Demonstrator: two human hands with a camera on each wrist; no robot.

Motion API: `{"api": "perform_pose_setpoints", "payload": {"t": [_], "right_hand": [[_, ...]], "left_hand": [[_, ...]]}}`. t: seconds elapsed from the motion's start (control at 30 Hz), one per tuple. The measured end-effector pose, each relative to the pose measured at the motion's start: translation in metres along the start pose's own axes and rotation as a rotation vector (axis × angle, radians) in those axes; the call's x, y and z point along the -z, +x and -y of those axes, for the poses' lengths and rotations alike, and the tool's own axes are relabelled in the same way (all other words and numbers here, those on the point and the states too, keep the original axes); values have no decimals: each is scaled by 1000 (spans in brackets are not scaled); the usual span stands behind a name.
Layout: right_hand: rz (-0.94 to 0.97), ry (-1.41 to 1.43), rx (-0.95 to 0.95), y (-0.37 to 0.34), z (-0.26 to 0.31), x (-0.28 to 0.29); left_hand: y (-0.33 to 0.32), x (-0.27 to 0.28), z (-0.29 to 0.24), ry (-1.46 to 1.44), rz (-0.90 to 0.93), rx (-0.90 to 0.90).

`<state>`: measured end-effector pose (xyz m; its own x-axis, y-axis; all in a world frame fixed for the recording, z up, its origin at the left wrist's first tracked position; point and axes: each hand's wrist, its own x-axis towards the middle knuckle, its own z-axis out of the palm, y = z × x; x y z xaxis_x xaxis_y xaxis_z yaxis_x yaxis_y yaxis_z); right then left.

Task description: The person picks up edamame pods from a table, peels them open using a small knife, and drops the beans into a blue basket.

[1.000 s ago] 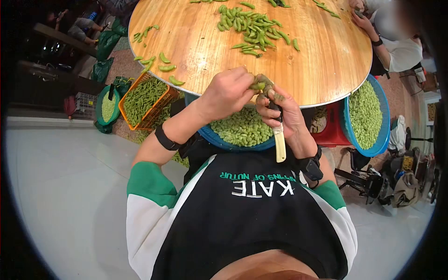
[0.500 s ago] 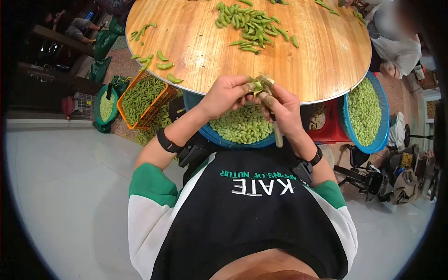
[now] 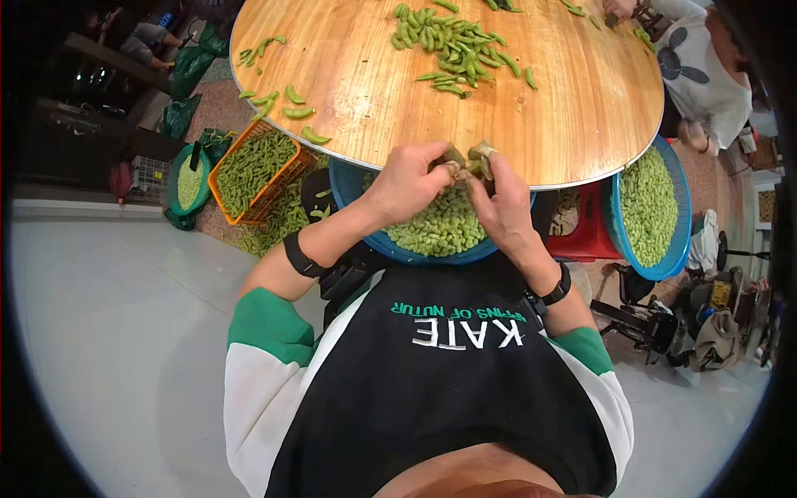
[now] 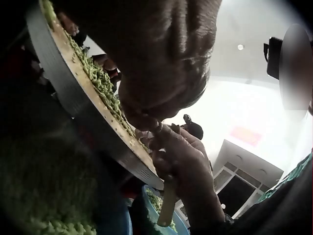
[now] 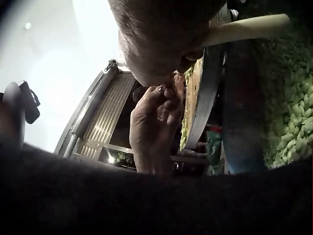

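Note:
My left hand [image 3: 411, 181] and right hand [image 3: 505, 203] meet at the fingertips by the table's near edge, above a blue basket [image 3: 506, 241] of shelled green beans [image 3: 440, 228]. Fingers and thumb of the left pinch a green bean pod [image 3: 453, 154], mostly covered by the fingers. The right thumb and index finger work at the same spot. Curled in the right hand is a tool with a cream handle [image 4: 167, 203], which sticks out below the palm; its other end is hidden. In the right wrist view the cream handle [image 5: 249, 29] points away from the fingers.
Bean pods [image 3: 457, 50] are heaped on the round wooden table [image 3: 564, 124], with a few scattered at its left edge. An orange crate [image 3: 274, 170] of pods stands left, a second blue basket [image 3: 682, 217] of beans right. Another person [image 3: 706, 75] sits across at the right.
The right hand has turned so the cream handle drops from the head view. Both hands have shifted slightly toward the body, and the green pod is now more hidden between the fingertips.

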<state>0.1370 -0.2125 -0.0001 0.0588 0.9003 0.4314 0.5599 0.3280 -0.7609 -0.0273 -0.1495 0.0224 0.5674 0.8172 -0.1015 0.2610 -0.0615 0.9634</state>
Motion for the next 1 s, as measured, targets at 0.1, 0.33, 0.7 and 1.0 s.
{"api": "perform_pose_setpoints", "payload": {"t": [0.1,0.33,0.7,1.0], "right_hand": [[-18,105,-24,2,-10,-7],[172,721,-578,6,-5,10],[157,733,-520,5,0,10],[203,940,-547,5,-10,11]], "left_hand": [[3,-4,10,11,-48,-39],[-1,-4,10,-131,6,-162],[-4,4,3,-387,146,140],[-7,-2,6,-364,141,24]]}}
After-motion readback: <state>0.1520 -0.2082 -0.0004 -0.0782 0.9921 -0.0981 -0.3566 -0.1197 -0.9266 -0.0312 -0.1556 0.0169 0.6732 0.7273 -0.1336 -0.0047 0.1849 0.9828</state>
